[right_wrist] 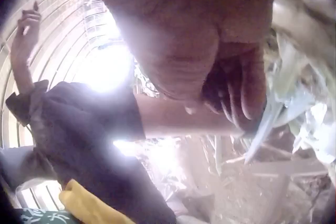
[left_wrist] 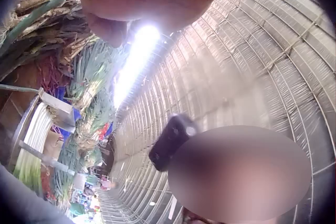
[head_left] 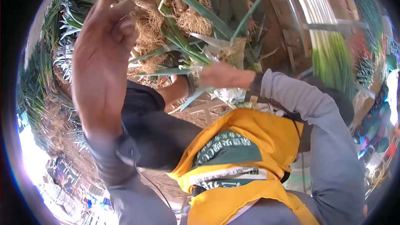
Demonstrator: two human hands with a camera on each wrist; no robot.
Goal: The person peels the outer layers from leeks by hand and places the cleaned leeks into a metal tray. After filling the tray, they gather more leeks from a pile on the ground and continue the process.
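Hanging free: left hand [head_left: 102, 64]; right [head_left: 225, 76] near leeks [head_left: 200, 11]

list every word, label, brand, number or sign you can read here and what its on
Nothing reads clearly enough to quote; the only writing I can make out is on the yellow apron:
Green panel: white characters, too blurred to read
White stripe: characters too small to read
Lower green band: white characters, too blurred to read
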